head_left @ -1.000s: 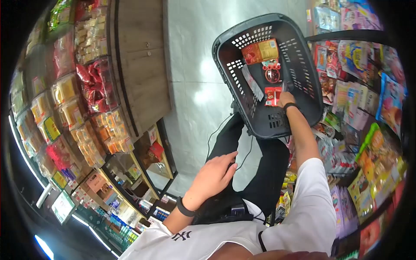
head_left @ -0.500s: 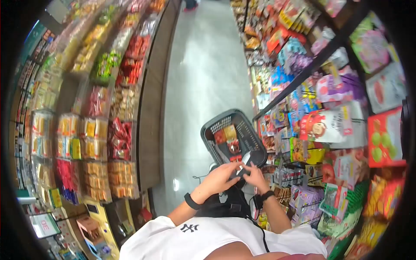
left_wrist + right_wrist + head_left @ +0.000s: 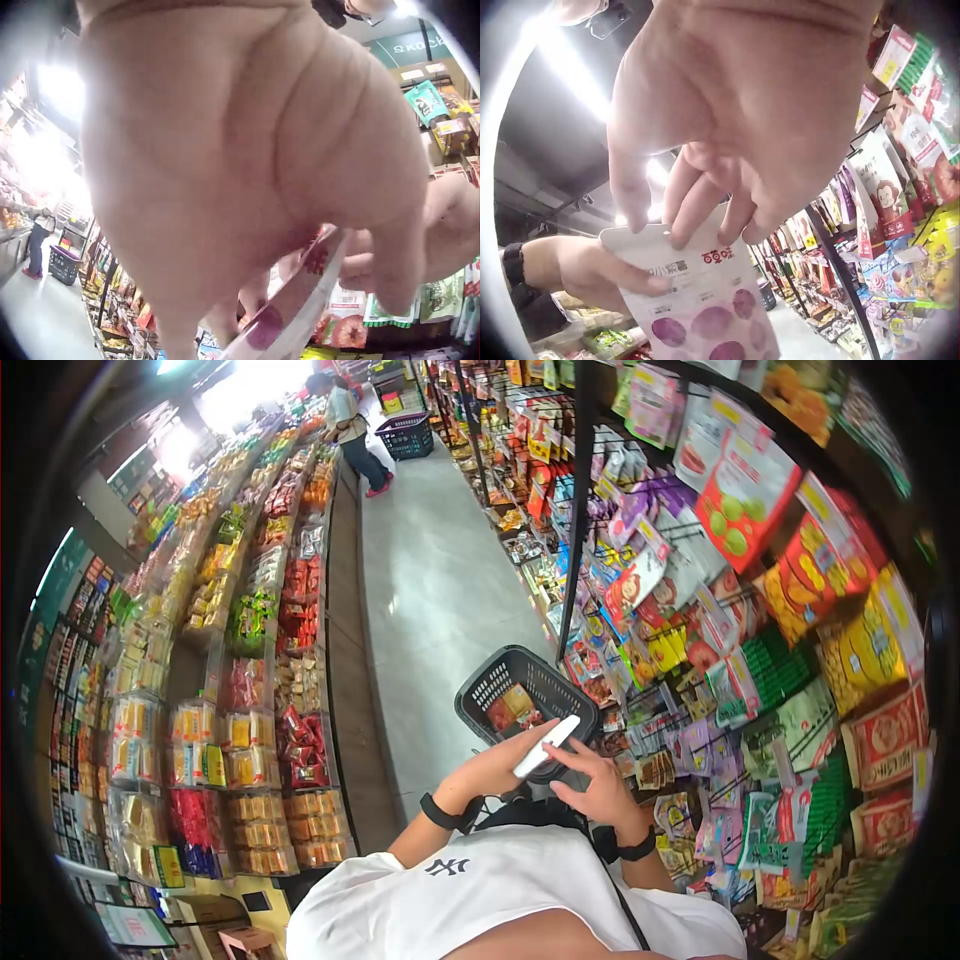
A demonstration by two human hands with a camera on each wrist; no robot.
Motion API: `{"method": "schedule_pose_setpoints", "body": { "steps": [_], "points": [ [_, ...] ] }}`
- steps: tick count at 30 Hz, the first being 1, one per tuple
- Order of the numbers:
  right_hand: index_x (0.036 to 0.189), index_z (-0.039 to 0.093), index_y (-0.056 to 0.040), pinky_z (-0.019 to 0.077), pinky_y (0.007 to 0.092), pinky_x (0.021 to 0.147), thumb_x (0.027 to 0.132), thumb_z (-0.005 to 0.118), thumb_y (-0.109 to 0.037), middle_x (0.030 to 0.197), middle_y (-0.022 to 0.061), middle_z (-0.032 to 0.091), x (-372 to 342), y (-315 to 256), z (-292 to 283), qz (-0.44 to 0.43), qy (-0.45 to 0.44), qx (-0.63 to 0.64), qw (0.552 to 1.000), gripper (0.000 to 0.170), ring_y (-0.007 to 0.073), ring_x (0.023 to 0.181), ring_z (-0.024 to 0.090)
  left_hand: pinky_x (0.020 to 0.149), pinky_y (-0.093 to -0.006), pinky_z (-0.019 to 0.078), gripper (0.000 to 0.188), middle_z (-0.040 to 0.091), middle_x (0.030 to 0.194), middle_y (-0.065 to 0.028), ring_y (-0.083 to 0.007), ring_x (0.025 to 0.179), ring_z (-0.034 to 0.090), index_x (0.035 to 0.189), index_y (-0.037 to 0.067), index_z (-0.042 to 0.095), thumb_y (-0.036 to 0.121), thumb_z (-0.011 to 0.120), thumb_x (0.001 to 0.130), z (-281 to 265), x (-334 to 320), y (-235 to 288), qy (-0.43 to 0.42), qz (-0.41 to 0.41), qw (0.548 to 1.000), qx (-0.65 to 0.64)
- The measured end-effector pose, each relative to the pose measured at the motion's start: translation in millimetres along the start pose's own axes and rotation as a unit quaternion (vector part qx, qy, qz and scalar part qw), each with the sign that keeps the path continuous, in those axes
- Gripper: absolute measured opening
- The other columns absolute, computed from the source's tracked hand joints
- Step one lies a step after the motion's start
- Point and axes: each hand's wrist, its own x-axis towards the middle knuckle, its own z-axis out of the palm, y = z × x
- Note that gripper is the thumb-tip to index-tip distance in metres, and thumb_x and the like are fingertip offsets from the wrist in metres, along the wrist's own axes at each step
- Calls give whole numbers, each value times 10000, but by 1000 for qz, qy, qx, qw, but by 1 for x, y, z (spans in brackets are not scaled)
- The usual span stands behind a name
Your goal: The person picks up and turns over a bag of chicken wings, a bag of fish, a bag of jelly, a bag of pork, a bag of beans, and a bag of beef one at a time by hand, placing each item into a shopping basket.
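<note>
In the head view, my left hand holds a white snack pouch in front of my chest, seen almost edge-on. The right wrist view shows the pouch's face, printed with purple sweet potatoes and red lettering; my left thumb lies across it. My right hand is at the pouch's upper part, its fingers touching near the top edge and its thumb spread apart from them. Below the hands stands a dark shopping basket with a red and yellow packet inside.
Shelves of packaged cakes line the left. On the right hang snack bags on racks with dark posts. Grey floor runs between them. Farther up the aisle are a person and another basket.
My right hand has come up out of the basket to meet my left hand, which now holds the pouch. The head view has lifted, showing more of the aisle.
</note>
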Motion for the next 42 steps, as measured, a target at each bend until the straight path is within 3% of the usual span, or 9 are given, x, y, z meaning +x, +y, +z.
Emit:
{"method": "schedule_pose_setpoints", "body": {
  "steps": [3, 7, 11, 15, 20, 27, 28, 32, 42],
  "points": [
    [1610, 385, -65, 403, 435, 1183, 825, 806, -96, 1575, 273, 459, -31, 13, 9, -80, 11, 17, 997, 891, 420, 1472, 448, 1072, -404, 479, 752, 618, 1397, -244, -379, 1277, 623, 1618, 53, 327, 38, 655, 942, 29, -10, 20, 26, -110, 993, -23],
    [1655, -63, 3, 228, 502, 1272, 785, 900, -218, 1704, 316, 109, -69, 23, 42, -86, 3, -55, 995, 1317, 446, 1598, 125, 911, -436, 541, 635, 719, 1086, -246, -407, 988, 709, 1579, 74, 370, 157, 607, 996, 67, -30, 48, 95, -183, 978, -12],
    [1648, 7, 32, 327, 478, 1217, 849, 833, -170, 1636, 299, 264, -81, 4, 68, -92, 69, -78, 990, 1167, 416, 1512, 338, 839, -433, 571, 712, 719, 1058, -265, -401, 993, 727, 1586, 89, 356, 247, 661, 963, 74, -53, 76, 130, -136, 981, 37],
    [1603, 228, 41, 475, 506, 1099, 926, 702, -104, 1471, 255, 457, -80, 12, 91, -90, 71, 108, 988, 839, 371, 1313, 568, 895, -417, 603, 823, 699, 1315, -188, -306, 1161, 703, 1622, 111, 372, 330, 764, 933, 66, -73, 110, 144, -67, 987, -29],
    [1487, 400, 64, 474, 427, 1039, 930, 652, -138, 1383, 212, 555, -70, 8, 112, -70, 20, 174, 982, 644, 283, 1249, 584, 1072, -447, 525, 828, 571, 1430, -125, -267, 1297, 600, 1596, 73, 396, 301, 817, 920, 51, -142, 83, 261, -78, 961, -49],
    [1247, 636, 75, 522, 392, 923, 903, 686, -118, 1162, 163, 716, -6, -91, 226, -82, -95, 261, 957, 397, 225, 1061, 675, 942, -354, 556, 745, 689, 1254, -189, -237, 1163, 687, 1497, -25, 459, 378, 782, 960, -12, -294, 91, 259, -234, 930, -114],
    [1120, 700, 68, 547, 387, 838, 914, 714, -162, 1010, 152, 762, 5, -98, 248, -73, -72, 224, 969, 309, 234, 926, 719, 865, -325, 572, 661, 756, 1139, -155, -196, 1034, 733, 1414, -27, 560, 371, 801, 945, -7, -313, 71, 369, -162, 903, -146],
    [1117, 697, 58, 550, 397, 798, 957, 732, -239, 989, 204, 764, 47, -128, 306, -103, -117, 82, 984, 339, 281, 901, 746, 802, -328, 583, 508, 791, 1011, -128, -141, 901, 735, 1241, -41, 690, 328, 830, 921, -37, -377, 65, 494, -184, 846, -78],
    [1083, 706, 66, 549, 392, 728, 991, 713, -287, 910, 220, 757, 127, -137, 349, -91, -66, 68, 991, 365, 290, 819, 754, 804, -324, 583, 508, 780, 1045, -160, -163, 912, 747, 1277, -46, 657, 269, 825, 915, -114, -379, 19, 511, -157, 842, -67]
  ]
}}
